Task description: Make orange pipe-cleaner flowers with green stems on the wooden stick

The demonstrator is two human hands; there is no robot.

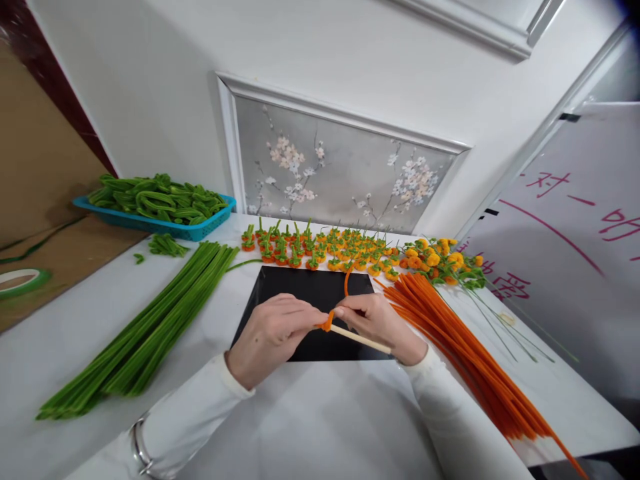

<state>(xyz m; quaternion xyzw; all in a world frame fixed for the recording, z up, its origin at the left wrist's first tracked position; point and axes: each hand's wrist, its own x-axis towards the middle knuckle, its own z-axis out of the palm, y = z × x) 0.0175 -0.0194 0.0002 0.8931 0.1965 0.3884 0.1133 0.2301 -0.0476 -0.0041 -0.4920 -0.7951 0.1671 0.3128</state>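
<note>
Above a black mat (310,343), my left hand (275,330) pinches a short orange coil (327,324) at the end of a pale wooden stick (363,339). My right hand (383,323) is closed on an orange pipe cleaner (347,283), whose free part curves up over the mat's back edge. The stick slants down to the right, below my right fingers. The fingertips of both hands nearly meet at the coil, and my left fingers hide part of it.
Green pipe cleaners (150,323) lie left, orange ones (465,353) right. Behind the mat stand small orange pieces with green stems (281,252); yellow-orange flowers (433,255) lie back right. A blue basket (200,230) holds green loops. Green tape (25,281) is far left.
</note>
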